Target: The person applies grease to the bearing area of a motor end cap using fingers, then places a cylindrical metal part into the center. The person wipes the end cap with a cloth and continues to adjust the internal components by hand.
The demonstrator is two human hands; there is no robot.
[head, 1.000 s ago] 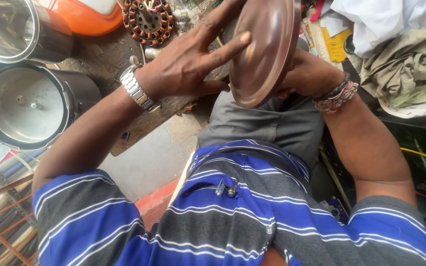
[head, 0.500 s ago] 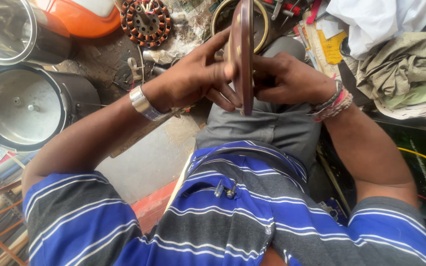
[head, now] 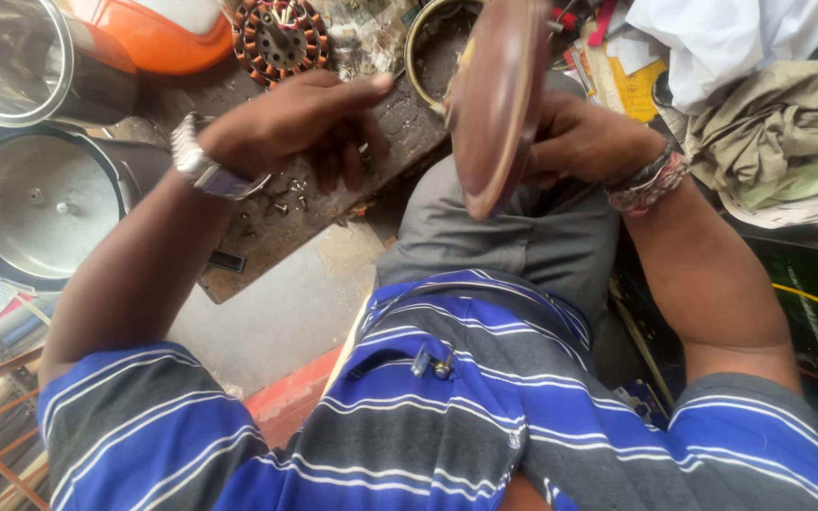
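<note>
Head view, two people are talking over it.

— What is the person working with?

— A round brown metal plate [head: 494,104], like a heating plate from a cooker. It is standing on its edge above the lap, over the grey trousers [head: 523,237], with its edge turned toward the camera.

— Which hand is holding it?

— The right hand [head: 579,142] is gripping it from behind. Its fingers are hidden by the disc, so I cannot tell how they are closing. The left hand [head: 300,123] is apart from the plate, hovering over the dirty wooden board [head: 333,203]; its fingers are curling loosely and the thumb is pointing toward the disc. It is holding nothing that I can see.

— How should the step be done well, in your opinion?

— I think the disc needs both hands, because one grip on a heavy, tilting plate is weak. The small screws [head: 286,194] are lying on the board just under the left hand, so that hand should be moving slowly and not sweeping them off.

— And how is the plate looking?

— Dull reddish-brown, smooth, slightly domed, with a thin rim. Its far face is not showing.
</note>
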